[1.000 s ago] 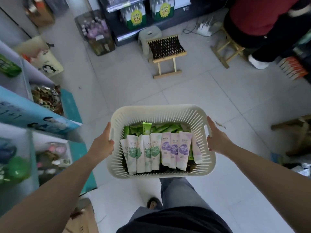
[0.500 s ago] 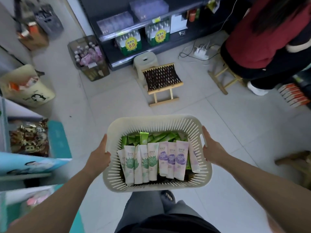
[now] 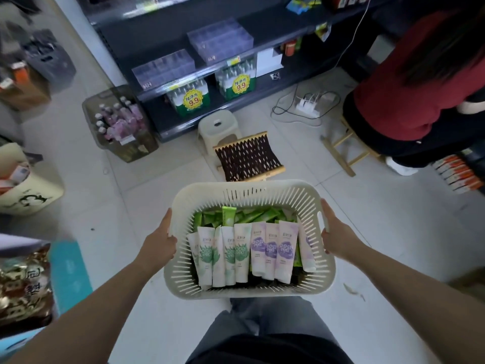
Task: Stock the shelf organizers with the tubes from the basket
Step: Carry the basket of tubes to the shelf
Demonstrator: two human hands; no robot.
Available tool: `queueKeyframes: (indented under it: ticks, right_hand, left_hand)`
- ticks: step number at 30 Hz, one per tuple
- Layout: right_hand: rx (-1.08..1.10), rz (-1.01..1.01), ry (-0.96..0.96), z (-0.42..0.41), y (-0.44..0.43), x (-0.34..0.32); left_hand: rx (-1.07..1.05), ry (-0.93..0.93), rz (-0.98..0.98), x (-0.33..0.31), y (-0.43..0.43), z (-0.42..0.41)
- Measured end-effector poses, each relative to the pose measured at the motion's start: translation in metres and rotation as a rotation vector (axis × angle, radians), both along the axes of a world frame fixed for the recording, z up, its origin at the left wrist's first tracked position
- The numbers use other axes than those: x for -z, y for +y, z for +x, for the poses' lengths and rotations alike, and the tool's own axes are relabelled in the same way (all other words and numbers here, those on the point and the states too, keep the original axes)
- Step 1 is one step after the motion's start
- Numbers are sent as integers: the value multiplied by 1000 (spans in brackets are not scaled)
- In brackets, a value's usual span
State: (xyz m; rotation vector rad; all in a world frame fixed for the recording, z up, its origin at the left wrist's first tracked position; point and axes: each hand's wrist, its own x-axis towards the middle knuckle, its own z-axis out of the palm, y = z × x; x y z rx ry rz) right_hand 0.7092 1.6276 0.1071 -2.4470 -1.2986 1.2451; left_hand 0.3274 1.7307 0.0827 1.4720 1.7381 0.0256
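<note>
A person is carrying a cream plastic basket (image 3: pixel 262 183) at waist height over the tiled floor, near the middle of the view. The left hand (image 3: pixel 160 243) is grasping its left rim and the right hand (image 3: pixel 338 237) its right rim beside the handle slot. Both thumbs are pressing the rim, while the other fingers are hiding behind the wall. The basket is rounded-rectangular, with walls slotted in thin vertical ribs.

Inside, soft white tubes with green prints (image 3: pixel 228 254) are lying side by side on the left, caps pointing near, and white tubes with purple prints (image 3: pixel 273 248) are lying on the right. Slim glossy green tubes (image 3: pixel 252 215) are piling up behind them.

Far ahead, two clear, boxy organizers (image 3: pixel 164 68) are sitting on a dark shelf (image 3: pixel 157 32). To the far left, a translucent grey crate (image 3: pixel 136 151) is holding pink bottles (image 3: pixel 118 122).
</note>
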Motion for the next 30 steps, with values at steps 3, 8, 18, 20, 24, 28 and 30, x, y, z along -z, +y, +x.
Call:
queueKeyframes:
  ticks: [3,8,18,20,24,28,30]
  right_hand:
    - [7,17,14,11,42,-2]
    - [-51,45,25,38,128,0]
    - [-189,38,5,98,311,8]
    - [-201,56,0,103,341,7]
    - [-210,49,-11,106,401,9]
    - [-210,32,0,97,460,14]
    - [-198,22,4,90,489,18]
  left_hand:
    - [-3,-3,23,-3,41,13]
    - [-58,-6,26,-1,112,38]
    - [-173,-18,39,-9,242,94]
    - [-188,-6,33,-10,266,99]
    - [-235,-26,22,-9,322,102]
    - [-205,-43,18,1,381,93]
    - [-180,-60,10,9,414,83]
